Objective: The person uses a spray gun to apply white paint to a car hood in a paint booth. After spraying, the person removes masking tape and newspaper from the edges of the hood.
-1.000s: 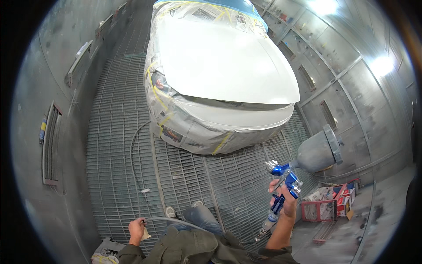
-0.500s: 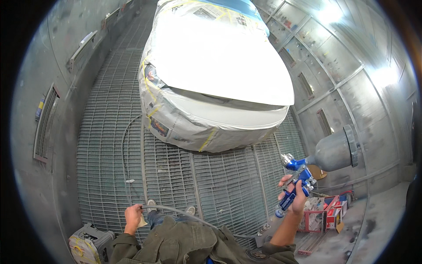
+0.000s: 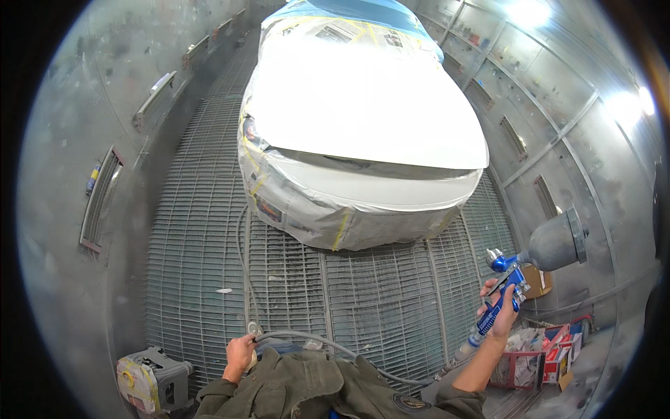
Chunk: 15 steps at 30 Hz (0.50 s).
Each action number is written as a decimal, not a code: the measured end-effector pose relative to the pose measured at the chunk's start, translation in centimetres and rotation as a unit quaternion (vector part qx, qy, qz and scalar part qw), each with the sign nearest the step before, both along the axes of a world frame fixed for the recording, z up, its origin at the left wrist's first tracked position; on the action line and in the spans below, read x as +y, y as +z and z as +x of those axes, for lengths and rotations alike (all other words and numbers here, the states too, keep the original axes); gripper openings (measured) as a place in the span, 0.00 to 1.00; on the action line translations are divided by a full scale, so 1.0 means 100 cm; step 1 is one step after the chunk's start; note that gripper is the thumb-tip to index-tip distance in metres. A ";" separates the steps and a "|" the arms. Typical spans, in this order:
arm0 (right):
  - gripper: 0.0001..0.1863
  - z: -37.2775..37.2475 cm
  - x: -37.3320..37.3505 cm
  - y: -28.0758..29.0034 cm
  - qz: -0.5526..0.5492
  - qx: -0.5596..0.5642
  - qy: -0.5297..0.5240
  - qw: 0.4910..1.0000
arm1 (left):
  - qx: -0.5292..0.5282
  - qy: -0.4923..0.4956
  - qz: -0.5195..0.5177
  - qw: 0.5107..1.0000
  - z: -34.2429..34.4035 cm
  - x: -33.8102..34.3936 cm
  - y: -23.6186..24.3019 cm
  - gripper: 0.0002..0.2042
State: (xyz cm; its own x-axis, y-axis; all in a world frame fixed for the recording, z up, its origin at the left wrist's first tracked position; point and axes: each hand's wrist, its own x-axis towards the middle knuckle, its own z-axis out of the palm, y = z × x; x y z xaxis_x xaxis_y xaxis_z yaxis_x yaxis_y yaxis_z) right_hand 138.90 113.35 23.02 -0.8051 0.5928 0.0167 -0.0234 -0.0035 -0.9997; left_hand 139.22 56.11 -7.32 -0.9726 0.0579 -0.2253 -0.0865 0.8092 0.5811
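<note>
In my right hand (image 3: 498, 307) is a blue spray gun (image 3: 509, 285), held upright with a silver nozzle and a grey translucent cup (image 3: 551, 248) tilted to the right. A grey hose (image 3: 335, 349) runs from below the gun across my body to my left hand (image 3: 239, 353), whose fingers are closed round it; a small beige scrap (image 3: 252, 363) shows beside that hand. Beyond my hands stands a car masked in paper (image 3: 300, 230) and yellow tape, with a bare white hood (image 3: 363, 105) and blue sheeting (image 3: 349, 10) at the far end.
Grated floor (image 3: 188, 258) surrounds the car, with hose lying on it. Metal walls (image 3: 84, 119) carry vents and lights. A grey plastic part with tape (image 3: 157, 380) sits at bottom left. A red crate of papers (image 3: 530, 356) and a brown cardboard piece (image 3: 537, 279) are at the right.
My right hand and the spray gun have moved rightward. My left hand is also further right. The view has shifted, and the grey plastic part at bottom left now shows more fully.
</note>
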 end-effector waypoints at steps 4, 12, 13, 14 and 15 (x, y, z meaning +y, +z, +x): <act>0.31 -0.003 0.010 -0.012 0.007 0.009 -0.009 1.000 | 0.007 0.027 -0.007 1.000 0.015 0.000 -0.004 0.13; 0.33 -0.017 0.009 -0.029 -0.008 -0.005 0.036 0.999 | 0.027 0.058 -0.002 0.998 0.041 0.000 -0.001 0.14; 0.34 -0.019 0.005 -0.029 0.005 0.000 0.051 0.999 | 0.024 0.059 -0.003 0.998 0.043 -0.001 -0.002 0.14; 0.34 -0.021 0.001 -0.029 0.002 -0.006 0.056 0.998 | 0.022 0.060 -0.005 0.998 0.046 -0.002 -0.002 0.14; 0.35 -0.022 -0.003 -0.029 -0.001 -0.013 0.059 0.998 | 0.019 0.060 -0.006 0.998 0.048 -0.003 -0.003 0.14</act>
